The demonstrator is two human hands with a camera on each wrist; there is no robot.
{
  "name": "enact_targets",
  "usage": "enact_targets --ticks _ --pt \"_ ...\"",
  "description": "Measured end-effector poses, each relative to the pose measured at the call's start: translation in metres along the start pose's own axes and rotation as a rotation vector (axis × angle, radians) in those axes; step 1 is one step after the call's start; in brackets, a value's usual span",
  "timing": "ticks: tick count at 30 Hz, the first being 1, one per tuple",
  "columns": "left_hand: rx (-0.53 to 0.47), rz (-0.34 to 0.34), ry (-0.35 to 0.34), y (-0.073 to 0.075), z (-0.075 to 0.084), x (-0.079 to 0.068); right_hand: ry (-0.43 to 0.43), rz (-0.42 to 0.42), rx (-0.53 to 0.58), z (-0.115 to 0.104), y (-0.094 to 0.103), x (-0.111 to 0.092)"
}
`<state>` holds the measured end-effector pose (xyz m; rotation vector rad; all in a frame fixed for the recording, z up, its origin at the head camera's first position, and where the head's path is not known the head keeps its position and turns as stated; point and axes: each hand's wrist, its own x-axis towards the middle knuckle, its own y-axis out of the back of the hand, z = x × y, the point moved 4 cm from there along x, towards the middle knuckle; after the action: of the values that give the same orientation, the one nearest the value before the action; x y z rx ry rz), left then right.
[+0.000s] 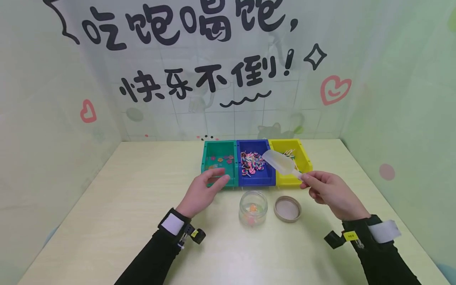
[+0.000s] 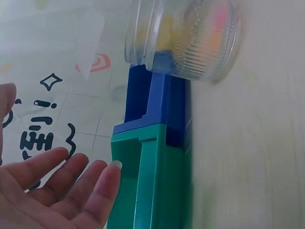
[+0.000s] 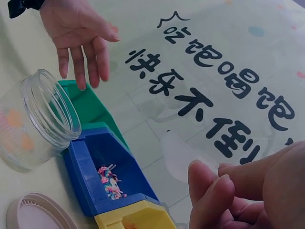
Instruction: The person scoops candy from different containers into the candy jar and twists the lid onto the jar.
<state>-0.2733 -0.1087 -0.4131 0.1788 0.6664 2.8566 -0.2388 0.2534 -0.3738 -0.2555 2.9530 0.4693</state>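
Scoop (image 1: 279,161) is held up near the row of boxes (image 1: 256,182), its handle pinched by the right hand (image 1: 331,194). Closest is a clear jar (image 1: 253,215) with little bits inside, a round lid (image 1: 287,209) just beside it; then the left hand (image 1: 204,192), thumb and fingers wide apart, by the green box (image 1: 221,147).

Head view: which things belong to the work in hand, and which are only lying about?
Probably the job:
translucent scoop in the right hand
glass jar
jar lid
green bin, blue bin, yellow bin

Probably just surroundings:
printed wall sheet
wrist cameras
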Motion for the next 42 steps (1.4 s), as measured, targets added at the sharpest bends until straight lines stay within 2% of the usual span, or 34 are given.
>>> enact_targets --ticks 10,16,20,31,42 --pt "-0.057 0.114 -0.015 0.029 -0.001 0.007 -0.007 0.012 -0.019 -0.003 0.002 0.003" --pt "-0.009 0.229 0.036 0.039 -0.013 0.014 -0.018 0.008 -0.023 -0.001 0.002 0.003" --pt "0.043 0.27 0.076 0.043 -0.023 0.02 -0.025 0.009 -0.024 -0.001 0.001 0.003" --pt "0.128 0.231 0.154 0.041 -0.042 0.035 -0.02 0.01 -0.026 0.001 0.001 0.005" --pt "0.201 0.225 0.152 0.037 -0.049 0.049 0.002 0.007 -0.029 0.003 0.002 0.009"
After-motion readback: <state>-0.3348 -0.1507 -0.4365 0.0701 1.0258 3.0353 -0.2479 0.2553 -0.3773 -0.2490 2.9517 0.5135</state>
